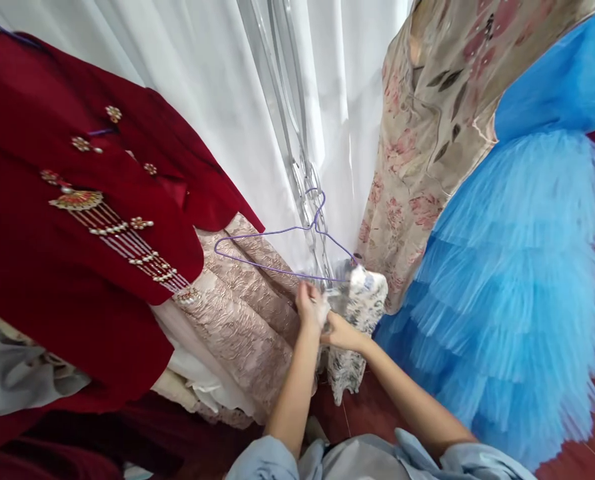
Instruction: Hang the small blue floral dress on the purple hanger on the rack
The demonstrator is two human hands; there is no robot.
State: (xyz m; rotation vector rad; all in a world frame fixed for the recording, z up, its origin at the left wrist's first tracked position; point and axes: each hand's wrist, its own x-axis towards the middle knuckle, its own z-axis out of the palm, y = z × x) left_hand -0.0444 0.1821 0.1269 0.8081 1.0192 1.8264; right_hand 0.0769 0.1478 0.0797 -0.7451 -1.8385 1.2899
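Observation:
A purple wire hanger (pixel 262 269) hangs by its hook from a metal chain (pixel 322 257) in the middle. On its right end sits a white garment with a dark pattern (pixel 370 297), and the hanger's left side is bare. Just under the hanger's lower bar, my left hand (pixel 311 308) is closed on pale cloth of this garment, partly blurred. My right hand (pixel 345 331) is against it, slightly lower and to the right, with curled fingers also at the cloth. The hands hide much of the gathered fabric between them.
Left hangs a dark red velvet jacket (pixel 127 260) with beaded ornaments, above a pink brocade skirt (pixel 242 307). Right are a beige floral dress (pixel 402 180) and a blue tiered tulle dress (pixel 502 280). A white curtain (pixel 217 113) is behind; red tiles (pixel 372 413) cover the floor.

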